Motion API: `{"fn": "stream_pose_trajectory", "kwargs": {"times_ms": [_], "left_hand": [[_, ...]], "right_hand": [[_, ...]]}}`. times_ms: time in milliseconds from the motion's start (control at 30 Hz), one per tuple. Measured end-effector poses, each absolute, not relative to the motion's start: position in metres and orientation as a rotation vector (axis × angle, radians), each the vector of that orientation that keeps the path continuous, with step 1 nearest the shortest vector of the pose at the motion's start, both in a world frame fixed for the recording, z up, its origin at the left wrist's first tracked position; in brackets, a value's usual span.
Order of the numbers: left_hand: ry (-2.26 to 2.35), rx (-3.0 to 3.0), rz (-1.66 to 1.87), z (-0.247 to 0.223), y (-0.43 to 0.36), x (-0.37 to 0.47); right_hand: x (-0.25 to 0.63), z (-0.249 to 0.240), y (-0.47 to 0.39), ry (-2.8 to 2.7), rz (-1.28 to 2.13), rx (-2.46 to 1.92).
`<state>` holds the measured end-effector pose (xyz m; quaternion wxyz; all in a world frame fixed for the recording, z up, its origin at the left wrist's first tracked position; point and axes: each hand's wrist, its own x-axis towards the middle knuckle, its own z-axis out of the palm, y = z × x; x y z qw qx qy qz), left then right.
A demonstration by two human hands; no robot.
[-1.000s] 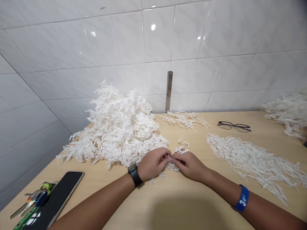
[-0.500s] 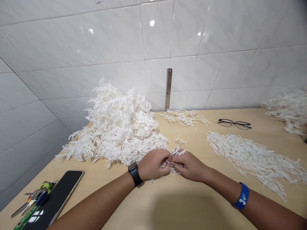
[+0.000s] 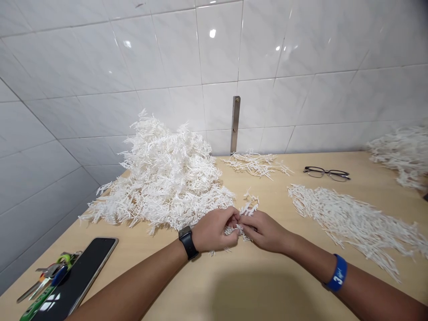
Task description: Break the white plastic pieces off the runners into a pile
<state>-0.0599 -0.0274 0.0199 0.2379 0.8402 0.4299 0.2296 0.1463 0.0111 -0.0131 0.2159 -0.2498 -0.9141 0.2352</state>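
My left hand, with a black watch on its wrist, has its thumb and fingers curled together at the right foot of a big heap of white branching strands. Fingertip to fingertip with it, my right hand is closed in a pinch. A small white branching strand shows between the fingertips of both hands; most of it is hidden. More short white sprigs lie just beyond the right fingers, and a few bits poke out under the hands.
A flat spread of thin white strands covers the right side of the wooden table. Behind lie a small loose bunch, eyeglasses and another heap. Keys and a phone are at left. A metal bracket stands at the tiled wall.
The fingertips of my two hands have shifted slightly, and a white strand end now shows between them. The forearms and heaps look the same.
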Motion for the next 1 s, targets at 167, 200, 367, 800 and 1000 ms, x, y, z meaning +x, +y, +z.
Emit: {"fn": "stream_pose_trajectory", "kwargs": {"times_ms": [167, 200, 367, 800, 1000], "left_hand": [[1.212, 2.398, 0.563, 0.016, -0.025, -0.059], [1.213, 2.441, 0.552, 0.014, -0.024, -0.059], [1.152, 2.615, 0.571, 0.008, -0.020, -0.059], [0.923, 2.635, 0.484, 0.016, -0.020, -0.062], [0.917, 2.600, 0.470, 0.014, -0.020, -0.060]], "right_hand": [[0.147, -0.016, 0.013, -2.506, 0.708, -0.729], [0.147, -0.016, 0.013, -2.502, 0.709, -0.724], [0.148, -0.016, 0.014, -2.500, 0.721, -0.694], [0.145, -0.009, 0.012, -2.611, 0.707, -0.527], [0.146, -0.010, 0.012, -2.595, 0.779, -0.439]]}}
